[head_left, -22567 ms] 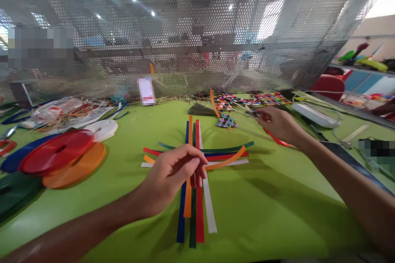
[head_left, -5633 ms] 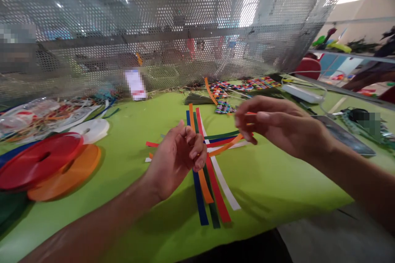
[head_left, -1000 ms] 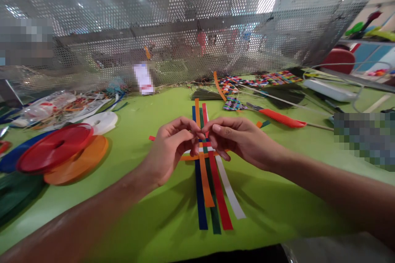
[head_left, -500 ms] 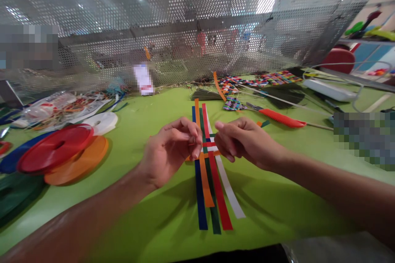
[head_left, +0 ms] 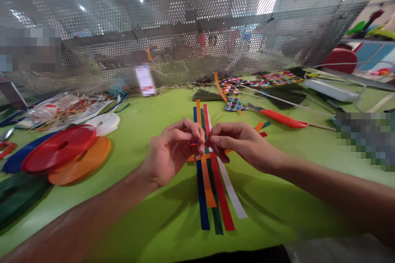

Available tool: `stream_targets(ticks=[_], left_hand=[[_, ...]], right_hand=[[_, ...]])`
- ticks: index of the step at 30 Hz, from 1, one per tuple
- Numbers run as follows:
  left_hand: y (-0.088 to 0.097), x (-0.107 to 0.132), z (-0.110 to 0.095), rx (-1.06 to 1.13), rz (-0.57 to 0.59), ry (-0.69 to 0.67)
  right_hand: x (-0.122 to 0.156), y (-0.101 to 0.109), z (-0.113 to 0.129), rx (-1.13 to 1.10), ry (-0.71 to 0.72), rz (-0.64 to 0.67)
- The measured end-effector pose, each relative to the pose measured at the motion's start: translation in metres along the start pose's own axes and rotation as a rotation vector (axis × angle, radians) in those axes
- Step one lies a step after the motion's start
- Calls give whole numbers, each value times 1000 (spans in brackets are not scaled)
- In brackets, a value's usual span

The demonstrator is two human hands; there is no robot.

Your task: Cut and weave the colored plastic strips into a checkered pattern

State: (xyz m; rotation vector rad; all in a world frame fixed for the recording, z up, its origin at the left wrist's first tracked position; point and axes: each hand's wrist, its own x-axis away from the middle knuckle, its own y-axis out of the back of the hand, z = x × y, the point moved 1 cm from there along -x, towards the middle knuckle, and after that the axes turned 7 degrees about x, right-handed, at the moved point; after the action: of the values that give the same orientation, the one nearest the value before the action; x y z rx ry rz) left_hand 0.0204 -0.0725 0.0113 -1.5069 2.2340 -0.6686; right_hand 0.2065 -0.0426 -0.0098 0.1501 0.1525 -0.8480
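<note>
Flat plastic strips lie interlaced on the green table in front of me. Running lengthwise are a blue strip (head_left: pixel 203 205), an orange strip (head_left: pixel 208 185), a green strip (head_left: pixel 217 218), a red strip (head_left: pixel 224 197) and a white strip (head_left: pixel 232 193). Shorter strips cross them, among them an orange cross strip (head_left: pixel 193 158). My left hand (head_left: pixel 174 148) is closed in a pinch at the weave from the left. From the right, my right hand (head_left: pixel 243 144) pinches there too, thumb and index almost touching the left fingertips. The fingers hide the exact grip.
At left lie a red strip roll (head_left: pixel 61 148), an orange roll (head_left: pixel 83 164), a green roll (head_left: pixel 24 193) and a white roll (head_left: pixel 106 124). An orange-handled knife (head_left: pixel 284 118) and woven pieces (head_left: pixel 236 104) sit beyond my right hand. Behind stands a perforated metal panel (head_left: pixel 185 20).
My right hand has moved left, its fingertips closing in on the left ones over the weave. My left hand has stayed nearly in place.
</note>
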Motion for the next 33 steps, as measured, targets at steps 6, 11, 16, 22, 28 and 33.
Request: stream_targets(ticks=[6,11,16,22,28,33], left_hand=[[2,-1,2,-1,24,-20],[4,-1,4,-44,54,-18],[5,1,5,-61,92,14],[4,2,2,-62,176,26],[5,1,2,-26,207,71],[4,1,2,-17,194,83]], right_hand=[[2,-7,4,138,67,38],[6,-12,4,462,199,14],[8,-14,2,678,439,-41],[10,-15,1,693,539,-23],[12,-17,1,774,556,0],[12,-17,3,807,583,9]])
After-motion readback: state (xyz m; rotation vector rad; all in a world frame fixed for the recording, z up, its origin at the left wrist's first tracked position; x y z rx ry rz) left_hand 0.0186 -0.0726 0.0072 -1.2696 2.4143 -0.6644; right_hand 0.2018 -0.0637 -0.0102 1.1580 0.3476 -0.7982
